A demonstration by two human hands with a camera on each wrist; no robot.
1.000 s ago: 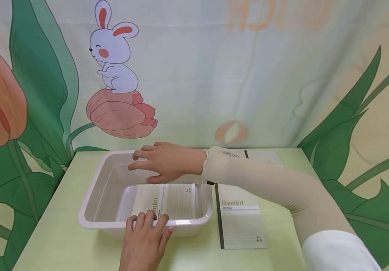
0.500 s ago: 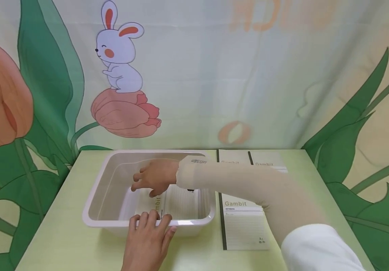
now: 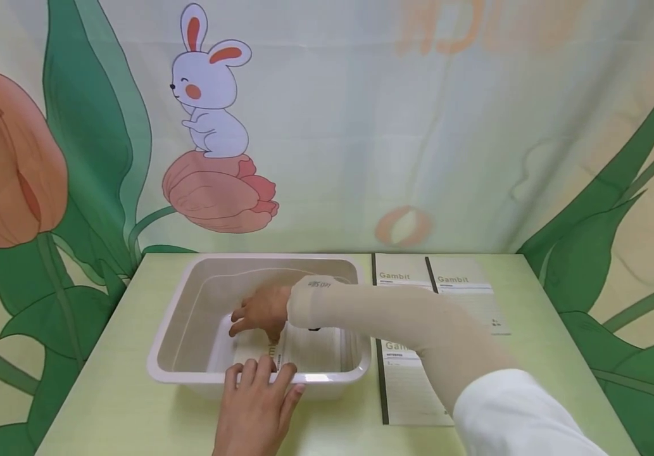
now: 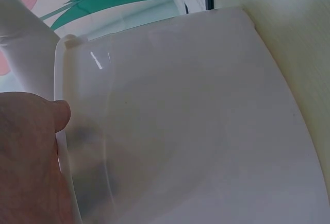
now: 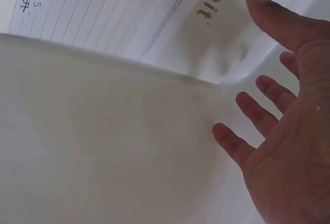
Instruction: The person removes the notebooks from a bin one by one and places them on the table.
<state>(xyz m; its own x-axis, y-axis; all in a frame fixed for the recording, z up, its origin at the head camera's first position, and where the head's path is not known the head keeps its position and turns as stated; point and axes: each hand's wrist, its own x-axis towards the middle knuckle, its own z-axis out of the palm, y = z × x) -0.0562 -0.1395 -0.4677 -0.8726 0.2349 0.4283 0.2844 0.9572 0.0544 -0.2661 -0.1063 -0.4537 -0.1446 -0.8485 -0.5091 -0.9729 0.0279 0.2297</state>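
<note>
My left hand [image 3: 258, 405] holds the front rim of a pale plastic basin [image 3: 190, 378], its fingers hooked over the edge. In the left wrist view the thumb [image 4: 61, 115] lies against the basin's outer side. Inside the basin lies a pale Gambit notebook [image 3: 309, 348] with a lined lower half, seen closer in the right wrist view. My right hand [image 3: 258, 313] is down in the basin over the notebook's left part, palm downward, holding nothing. Its fingers are spread apart in the right wrist view, with the thumb [image 5: 268, 15] overlapping the cover's lettering. The right forearm covers part of the notebook.
Right of the basin, three similar notebooks lie on the pale green table [image 3: 110, 354]: a front one [image 3: 412, 392], a back one [image 3: 397, 269] and one at the back right [image 3: 466, 297]. The sleeved right arm crosses above them. A printed curtain [image 3: 327, 126] hangs behind the table.
My right hand has gone down from above the basin into it, the forearm swinging lower and uncovering the back notebooks. The left hand keeps its hold on the rim. The head view has shifted slightly.
</note>
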